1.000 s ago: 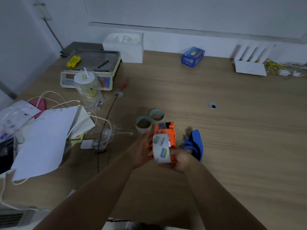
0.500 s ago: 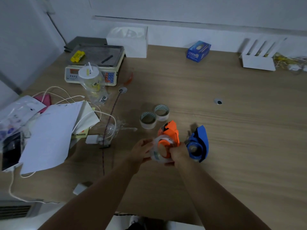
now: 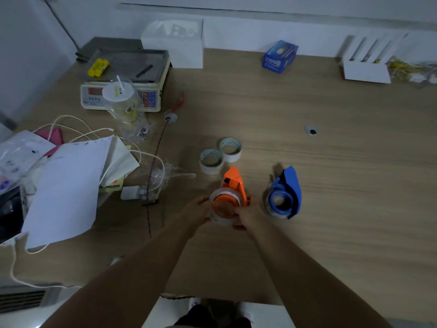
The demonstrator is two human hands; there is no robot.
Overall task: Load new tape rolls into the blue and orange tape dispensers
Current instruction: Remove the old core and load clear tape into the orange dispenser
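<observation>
The orange tape dispenser (image 3: 233, 183) lies on the wooden desk (image 3: 331, 174) with a clear tape roll (image 3: 220, 217) around its orange hub. My left hand (image 3: 197, 209) grips the roll's left side. My right hand (image 3: 248, 213) holds the roll and dispenser from the right. Just to the right stands the blue tape dispenser (image 3: 287, 194), a roll seated on its blue hub, untouched. Two empty cardboard tape cores (image 3: 211, 161) (image 3: 230, 149) sit side by side behind the orange dispenser.
A scale (image 3: 127, 79) with yellow batteries, a plastic cup (image 3: 123, 102), white cables and papers (image 3: 66, 185) crowd the left. A white box (image 3: 176, 43), a blue box (image 3: 280, 55) and a white router (image 3: 369, 65) line the back wall. The desk's near edge is below my arms.
The orange dispenser was upright in my hands showing its label; it now lies flat on the desk with the clear roll on its hub. The camera view has tilted down.
</observation>
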